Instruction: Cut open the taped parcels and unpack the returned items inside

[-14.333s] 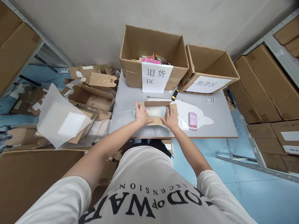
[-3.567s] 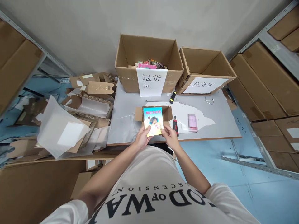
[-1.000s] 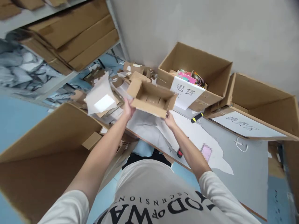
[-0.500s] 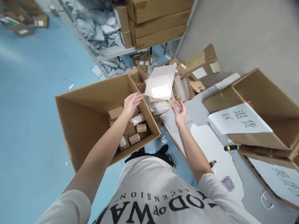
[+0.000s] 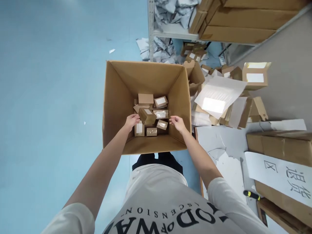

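Seemingly at the picking-up stage in the head view, both hands reach down into the large cardboard box [image 5: 114, 107] on the blue floor; the left hand [image 5: 131, 121] and right hand [image 5: 177, 123] are loosely curled and grasp nothing, flanking the small parcels [image 5: 151, 115] heaped on its bottom. No parcel is lifted yet; the desk [image 5: 226, 156] lies to the right.

My T-shirt [image 5: 156, 198]: white, short sleeves [image 5: 70, 219], black block lettering across chest. Dark trousers [image 5: 157, 161] below hem. My left hand [image 5: 131, 121] and right hand [image 5: 177, 123] bare; forearms bare too.
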Tool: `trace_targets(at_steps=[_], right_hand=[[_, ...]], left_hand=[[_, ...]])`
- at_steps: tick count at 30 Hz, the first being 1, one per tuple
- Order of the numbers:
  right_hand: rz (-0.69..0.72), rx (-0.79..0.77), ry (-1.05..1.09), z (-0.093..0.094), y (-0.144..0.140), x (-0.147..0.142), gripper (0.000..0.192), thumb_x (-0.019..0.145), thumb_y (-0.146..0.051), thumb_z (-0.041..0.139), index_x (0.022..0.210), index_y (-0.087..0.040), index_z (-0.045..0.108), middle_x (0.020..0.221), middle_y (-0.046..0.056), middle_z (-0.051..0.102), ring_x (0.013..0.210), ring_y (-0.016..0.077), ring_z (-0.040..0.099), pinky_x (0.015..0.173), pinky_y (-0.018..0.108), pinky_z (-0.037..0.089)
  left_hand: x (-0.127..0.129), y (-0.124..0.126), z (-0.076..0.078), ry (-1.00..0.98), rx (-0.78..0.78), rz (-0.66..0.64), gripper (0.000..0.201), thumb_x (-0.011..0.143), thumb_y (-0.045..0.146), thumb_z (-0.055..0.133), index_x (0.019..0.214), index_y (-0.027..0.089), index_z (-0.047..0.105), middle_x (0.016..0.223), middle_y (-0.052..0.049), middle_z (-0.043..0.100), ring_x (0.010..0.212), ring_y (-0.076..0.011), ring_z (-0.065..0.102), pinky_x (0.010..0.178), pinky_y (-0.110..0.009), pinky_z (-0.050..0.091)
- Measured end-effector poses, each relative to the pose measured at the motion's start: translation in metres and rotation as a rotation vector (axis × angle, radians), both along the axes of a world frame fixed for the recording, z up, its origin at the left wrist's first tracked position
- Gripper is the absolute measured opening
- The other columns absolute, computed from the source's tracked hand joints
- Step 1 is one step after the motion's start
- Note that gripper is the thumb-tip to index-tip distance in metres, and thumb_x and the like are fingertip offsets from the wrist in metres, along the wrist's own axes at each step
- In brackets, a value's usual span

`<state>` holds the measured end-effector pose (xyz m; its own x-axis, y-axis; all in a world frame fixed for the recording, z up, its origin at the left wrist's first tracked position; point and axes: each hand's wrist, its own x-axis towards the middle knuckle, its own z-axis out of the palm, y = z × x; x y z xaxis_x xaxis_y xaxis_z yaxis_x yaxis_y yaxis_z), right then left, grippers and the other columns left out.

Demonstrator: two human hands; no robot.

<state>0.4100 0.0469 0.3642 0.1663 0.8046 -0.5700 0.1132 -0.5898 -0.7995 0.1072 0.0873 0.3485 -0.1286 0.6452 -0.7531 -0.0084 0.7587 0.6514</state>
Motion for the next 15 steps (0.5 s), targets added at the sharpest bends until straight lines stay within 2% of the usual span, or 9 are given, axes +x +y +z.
trace_targets(at_steps=[3, 5, 7, 10, 15], right_hand=[[0.135, -0.208, -0.101, -0.030, 0.008, -0.009, 0.020, 0.080, -0.015, 0.060, 0.100, -0.014, 0.064, 0.089, 0.006, 0.071, 0.064, 0.0100, 0.064, 0.070, 0.028, 0.053], [0.187, -0.278, -0.151, -0.051, 0.013, -0.012, 0.020, 0.078, -0.014, 0.062, 0.098, -0.012, 0.065, 0.088, 0.007, 0.072, 0.065, 0.0120, 0.065, 0.071, 0.030, 0.053], [0.228, -0.309, -0.191, -0.072, 0.019, -0.013, 0.020, 0.078, -0.016, 0.062, 0.098, -0.012, 0.066, 0.090, 0.009, 0.072, 0.070, 0.0147, 0.067, 0.073, 0.032, 0.053], [0.286, -0.316, -0.264, -0.105, 0.030, -0.013, 0.023, 0.080, -0.022, 0.061, 0.100, -0.015, 0.068, 0.098, 0.009, 0.072, 0.087, 0.0178, 0.068, 0.084, 0.032, 0.051], [0.399, -0.310, -0.356, -0.161, 0.049, -0.021, 0.030, 0.082, -0.029, 0.059, 0.108, -0.017, 0.068, 0.114, 0.009, 0.069, 0.106, 0.0198, 0.063, 0.095, 0.030, 0.045]], left_hand=[[-0.012, -0.015, -0.020, 0.014, -0.090, 0.035, 0.027, 0.076, 0.034, 0.069, 0.094, 0.015, 0.062, 0.116, -0.018, 0.065, 0.106, -0.0267, 0.065, 0.091, -0.041, 0.045], [-0.016, -0.022, -0.032, 0.025, -0.122, 0.070, 0.029, 0.076, 0.036, 0.069, 0.094, 0.015, 0.063, 0.117, -0.019, 0.065, 0.110, -0.0288, 0.062, 0.094, -0.044, 0.044], [-0.017, -0.024, -0.045, 0.038, -0.140, 0.105, 0.033, 0.079, 0.041, 0.066, 0.098, 0.014, 0.063, 0.121, -0.020, 0.063, 0.116, -0.0295, 0.058, 0.097, -0.044, 0.043], [-0.016, -0.020, -0.067, 0.048, -0.157, 0.148, 0.042, 0.085, 0.049, 0.056, 0.107, 0.013, 0.062, 0.128, -0.020, 0.058, 0.124, -0.0289, 0.053, 0.100, -0.042, 0.041], [-0.014, -0.008, -0.114, 0.023, -0.208, 0.205, 0.060, 0.090, 0.059, 0.040, 0.121, 0.011, 0.058, 0.137, -0.020, 0.051, 0.130, -0.0287, 0.046, 0.105, -0.041, 0.039]])
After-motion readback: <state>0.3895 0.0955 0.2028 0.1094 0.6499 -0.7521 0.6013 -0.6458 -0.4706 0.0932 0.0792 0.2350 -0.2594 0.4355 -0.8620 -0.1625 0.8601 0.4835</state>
